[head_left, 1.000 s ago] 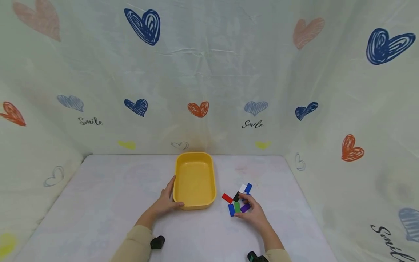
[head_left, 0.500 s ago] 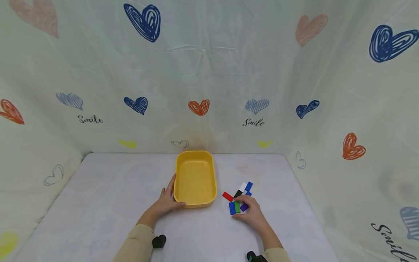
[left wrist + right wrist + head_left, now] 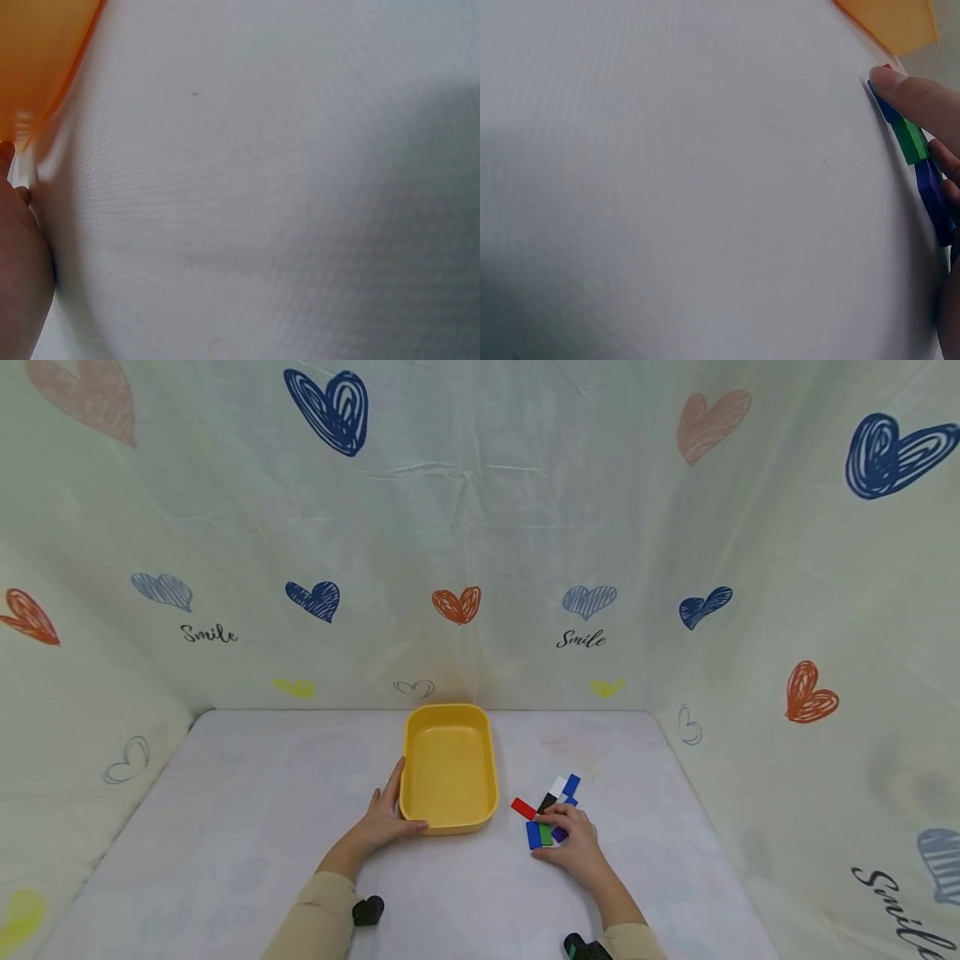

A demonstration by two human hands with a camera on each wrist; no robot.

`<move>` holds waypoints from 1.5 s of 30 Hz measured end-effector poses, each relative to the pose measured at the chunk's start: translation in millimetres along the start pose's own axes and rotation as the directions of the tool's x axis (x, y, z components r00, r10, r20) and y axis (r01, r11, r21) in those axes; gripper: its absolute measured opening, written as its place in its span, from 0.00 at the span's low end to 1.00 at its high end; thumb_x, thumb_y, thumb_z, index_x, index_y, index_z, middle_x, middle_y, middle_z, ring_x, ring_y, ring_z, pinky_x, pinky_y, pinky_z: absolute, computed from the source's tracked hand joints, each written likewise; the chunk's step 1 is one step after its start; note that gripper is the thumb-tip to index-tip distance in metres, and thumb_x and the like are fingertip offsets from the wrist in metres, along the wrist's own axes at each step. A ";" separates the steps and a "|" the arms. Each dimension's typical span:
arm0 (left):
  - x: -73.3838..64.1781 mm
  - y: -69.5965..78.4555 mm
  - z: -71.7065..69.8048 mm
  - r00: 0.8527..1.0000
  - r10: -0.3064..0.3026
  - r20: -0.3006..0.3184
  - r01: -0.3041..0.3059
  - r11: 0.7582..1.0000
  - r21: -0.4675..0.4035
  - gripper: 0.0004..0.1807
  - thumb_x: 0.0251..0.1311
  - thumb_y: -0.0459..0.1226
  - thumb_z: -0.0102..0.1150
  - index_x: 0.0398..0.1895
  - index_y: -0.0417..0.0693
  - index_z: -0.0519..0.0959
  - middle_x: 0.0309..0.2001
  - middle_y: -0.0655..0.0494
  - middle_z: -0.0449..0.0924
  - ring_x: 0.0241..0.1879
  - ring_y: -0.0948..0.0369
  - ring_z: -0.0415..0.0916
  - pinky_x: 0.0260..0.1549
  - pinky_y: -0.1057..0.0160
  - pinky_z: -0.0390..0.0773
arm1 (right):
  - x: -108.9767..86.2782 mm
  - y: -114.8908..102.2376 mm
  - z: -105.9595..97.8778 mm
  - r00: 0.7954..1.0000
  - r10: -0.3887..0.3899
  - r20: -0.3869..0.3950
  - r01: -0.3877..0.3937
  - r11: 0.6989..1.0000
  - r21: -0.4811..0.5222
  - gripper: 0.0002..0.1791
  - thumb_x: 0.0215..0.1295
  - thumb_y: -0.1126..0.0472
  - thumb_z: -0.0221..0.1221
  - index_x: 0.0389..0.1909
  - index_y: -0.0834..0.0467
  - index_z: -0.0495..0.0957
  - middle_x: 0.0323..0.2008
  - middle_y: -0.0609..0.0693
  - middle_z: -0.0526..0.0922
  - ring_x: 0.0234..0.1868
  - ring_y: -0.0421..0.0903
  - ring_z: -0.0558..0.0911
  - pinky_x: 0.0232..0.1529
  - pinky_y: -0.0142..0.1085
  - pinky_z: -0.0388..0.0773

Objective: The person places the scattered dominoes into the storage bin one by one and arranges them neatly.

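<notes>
My left hand (image 3: pixel 378 824) holds the near left corner of a yellow rectangular tray (image 3: pixel 450 768), thumb along its front and fingers against its left side. The left wrist view shows only part of that hand and the tray's edge. To the right, my right hand (image 3: pixel 577 847) pinches a small blue block (image 3: pixel 533 836) lengthwise, thumb at the near end and forefinger at the far end. A green block (image 3: pixel 545 835) lies against it. Partly under the curled fingers is a purple block (image 3: pixel 558 834). In the right wrist view the thumb (image 3: pixel 911 94) covers the blue block's end.
Beyond the right hand lie a red block (image 3: pixel 523 808), a black block (image 3: pixel 547 802), a white block (image 3: pixel 557 787) and more blue blocks (image 3: pixel 572 784). The white-covered table (image 3: pixel 247 827) is bounded by a heart-patterned curtain (image 3: pixel 510 543) behind and at both sides.
My right hand has shifted slightly left, and its thumb and forefinger have come onto the ends of the blue block. The left hand stays at the tray's corner.
</notes>
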State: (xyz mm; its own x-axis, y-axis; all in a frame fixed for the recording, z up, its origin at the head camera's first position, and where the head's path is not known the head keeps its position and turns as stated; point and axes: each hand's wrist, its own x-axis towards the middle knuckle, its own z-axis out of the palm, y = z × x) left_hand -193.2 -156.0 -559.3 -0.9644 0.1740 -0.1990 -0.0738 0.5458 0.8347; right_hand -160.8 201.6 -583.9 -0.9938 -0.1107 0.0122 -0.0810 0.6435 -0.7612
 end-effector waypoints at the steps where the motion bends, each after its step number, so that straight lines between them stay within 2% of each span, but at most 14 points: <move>1: 0.1 -0.5 0.2 1.000 -0.005 -0.001 0.005 1.000 0.001 0.73 0.36 0.58 0.77 0.78 0.61 0.33 0.78 0.48 0.39 0.72 0.36 0.22 0.66 0.34 0.30 | 0.1 -0.4 0.2 1.000 -0.008 -0.004 0.008 1.000 -0.005 0.24 0.43 0.54 0.78 0.45 0.46 0.85 0.54 0.45 0.73 0.59 0.52 0.66 0.59 0.55 0.57; 6: 0.0 -1.9 0.6 1.000 -0.020 -0.008 0.020 1.000 -0.002 0.74 0.35 0.59 0.77 0.78 0.62 0.33 0.77 0.48 0.40 0.72 0.35 0.22 0.65 0.32 0.31 | 0.6 -3.3 2.1 1.000 -0.014 -0.014 0.013 0.999 -0.049 0.26 0.42 0.54 0.78 0.46 0.48 0.85 0.53 0.46 0.73 0.58 0.52 0.67 0.58 0.54 0.58; 14: 0.4 -2.3 -0.1 1.000 0.012 -0.002 -0.012 1.000 -0.008 0.74 0.35 0.59 0.77 0.79 0.60 0.33 0.78 0.48 0.40 0.73 0.37 0.22 0.66 0.36 0.28 | 0.6 -4.6 2.8 1.000 -0.002 -0.017 0.001 0.997 -0.077 0.26 0.42 0.53 0.78 0.47 0.49 0.84 0.52 0.47 0.73 0.58 0.53 0.67 0.56 0.53 0.59; 23: 1.3 -1.9 0.9 1.000 0.012 0.000 -0.012 1.000 -0.018 0.74 0.35 0.58 0.77 0.79 0.61 0.33 0.78 0.48 0.39 0.73 0.38 0.22 0.66 0.36 0.27 | 0.7 -4.2 2.7 1.000 0.001 -0.019 -0.003 0.996 -0.089 0.24 0.42 0.53 0.78 0.45 0.48 0.85 0.52 0.47 0.73 0.58 0.53 0.67 0.56 0.53 0.60; 28: 1.0 -1.3 -0.3 1.000 0.016 0.004 -0.016 1.000 -0.006 0.73 0.37 0.57 0.77 0.78 0.60 0.32 0.77 0.48 0.40 0.73 0.39 0.23 0.67 0.38 0.26 | 2.5 -2.5 2.3 1.000 0.027 -0.010 -0.028 0.998 -0.062 0.24 0.43 0.51 0.78 0.45 0.46 0.85 0.54 0.46 0.73 0.59 0.53 0.66 0.57 0.54 0.60; 34: -0.2 1.0 -2.2 1.000 -0.001 0.025 0.001 1.000 -0.011 0.72 0.38 0.56 0.77 0.79 0.60 0.33 0.77 0.46 0.41 0.73 0.38 0.21 0.67 0.37 0.26 | 1.7 -5.5 -3.5 0.996 0.088 0.012 -0.089 0.996 0.007 0.23 0.45 0.51 0.77 0.46 0.44 0.84 0.58 0.47 0.72 0.62 0.55 0.65 0.60 0.57 0.67; 39: 0.0 -0.6 -3.5 0.999 0.013 0.042 -0.012 1.000 -0.014 0.71 0.40 0.54 0.78 0.79 0.61 0.35 0.76 0.42 0.45 0.73 0.39 0.23 0.67 0.39 0.25 | 5.5 -18.1 -12.5 0.998 0.062 -0.012 -0.062 0.997 0.048 0.23 0.45 0.55 0.77 0.45 0.47 0.84 0.56 0.48 0.75 0.62 0.55 0.66 0.60 0.57 0.68; 42: 0.5 -1.9 -4.0 0.998 0.041 0.043 -0.040 0.999 -0.019 0.70 0.40 0.54 0.78 0.79 0.60 0.37 0.75 0.40 0.48 0.74 0.42 0.28 0.68 0.42 0.23 | 10.7 -30.0 -17.1 0.998 0.047 -0.029 -0.044 0.995 0.095 0.23 0.46 0.59 0.77 0.46 0.50 0.83 0.55 0.48 0.76 0.62 0.54 0.67 0.61 0.58 0.66; 45: 1.0 -2.9 -3.7 0.996 0.074 0.042 -0.073 0.997 -0.015 0.69 0.40 0.53 0.79 0.79 0.58 0.38 0.74 0.39 0.50 0.75 0.43 0.32 0.68 0.43 0.22 | 16.3 -43.4 -19.9 0.998 0.051 -0.028 -0.047 0.989 0.141 0.25 0.48 0.58 0.76 0.50 0.52 0.82 0.55 0.47 0.76 0.62 0.53 0.68 0.62 0.60 0.64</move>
State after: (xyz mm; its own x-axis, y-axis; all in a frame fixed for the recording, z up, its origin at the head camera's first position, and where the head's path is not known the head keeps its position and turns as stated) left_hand -194.9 -160.4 -560.0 -0.9556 0.2484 -0.1585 -0.0069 0.5190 0.8548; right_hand -175.0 187.0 -537.7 -0.9984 -0.0565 -0.0090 -0.0227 0.5350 -0.8445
